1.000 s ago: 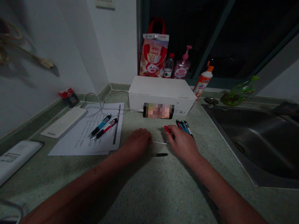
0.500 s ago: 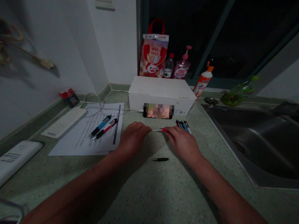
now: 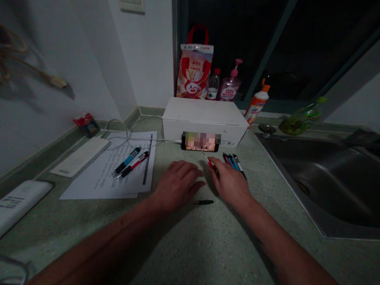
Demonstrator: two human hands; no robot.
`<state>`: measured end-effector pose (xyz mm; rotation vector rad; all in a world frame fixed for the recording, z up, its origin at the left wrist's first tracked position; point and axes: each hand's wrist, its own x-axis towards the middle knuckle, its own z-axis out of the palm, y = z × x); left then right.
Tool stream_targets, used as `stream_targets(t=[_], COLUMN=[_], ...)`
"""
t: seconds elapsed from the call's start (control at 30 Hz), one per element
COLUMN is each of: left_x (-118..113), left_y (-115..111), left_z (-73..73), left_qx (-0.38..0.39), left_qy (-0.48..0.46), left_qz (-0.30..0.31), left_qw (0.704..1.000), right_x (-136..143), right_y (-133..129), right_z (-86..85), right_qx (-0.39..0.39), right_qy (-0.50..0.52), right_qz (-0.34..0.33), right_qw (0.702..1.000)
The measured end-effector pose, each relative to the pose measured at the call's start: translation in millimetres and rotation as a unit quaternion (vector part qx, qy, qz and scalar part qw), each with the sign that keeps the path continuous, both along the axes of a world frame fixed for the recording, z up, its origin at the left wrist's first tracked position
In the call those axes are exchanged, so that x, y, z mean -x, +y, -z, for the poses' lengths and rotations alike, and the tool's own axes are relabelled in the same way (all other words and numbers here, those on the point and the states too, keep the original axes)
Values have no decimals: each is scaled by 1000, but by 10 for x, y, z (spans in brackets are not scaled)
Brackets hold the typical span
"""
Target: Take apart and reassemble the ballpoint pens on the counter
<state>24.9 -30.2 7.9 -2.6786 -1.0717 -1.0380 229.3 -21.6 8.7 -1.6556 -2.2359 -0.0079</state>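
Note:
My right hand (image 3: 231,179) is closed around a red pen barrel (image 3: 210,163), with a thin pale refill poking out of its far end and tilted towards the phone. To its left hovers my left hand (image 3: 177,186), thumb and fingers apart and nothing visible between them. A black pen piece with a pointed tip (image 3: 205,202) lies on the counter just below the hands, partly covered by the left one. Close beyond my right hand rest several click pens (image 3: 234,160) side by side. Two more pens, one blue (image 3: 127,160) and one red-and-white (image 3: 134,164), lie on printed paper (image 3: 107,184).
A phone (image 3: 200,143) with a cable leans against a white box (image 3: 205,113). On the left are a white power bank (image 3: 80,156) and a power strip (image 3: 13,210). A steel sink (image 3: 338,185) is sunk into the counter at right. Bottles line the window.
My left hand has let go of the refill and come slightly nearer. The pen barrel in my right hand has turned, its refill now pointing away instead of left.

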Motion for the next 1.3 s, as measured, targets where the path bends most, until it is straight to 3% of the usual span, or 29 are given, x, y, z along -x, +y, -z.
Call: stream_targets(t=[0.1, 0.17, 0.5, 0.57, 0.7, 0.9, 1.03, 1.3], left_x=[-51, -76, -130, -131, -64, 93, 121, 137], left_y=[-29, -30, -94, -87, -1, 139, 164, 181], left_z=[24, 48, -4, 15, 76, 55, 13, 18], left_qx=[107, 152, 195, 196, 194, 128, 122, 140], left_qy=[80, 121, 182, 159, 17, -162, -195, -187], left_qz=[80, 86, 124, 99, -23, -113, -142, -143], left_qw=[988, 977, 956, 963, 981, 972, 963, 962], right_x=[-7, -5, -28, -33, -48, -88, -96, -86], right_y=[4, 3, 15, 20, 23, 27, 24, 1], right_z=[-12, -18, 0, 5, 21, 38, 20, -16], right_qx=[6, 9, -40, -40, -30, -50, -47, -25], right_qy=[0, 0, 26, 31, 38, 42, 37, 14], right_qz=[34, 38, 16, 21, 23, -44, -55, -59], right_qw=[999, 999, 999, 998, 999, 997, 997, 998])
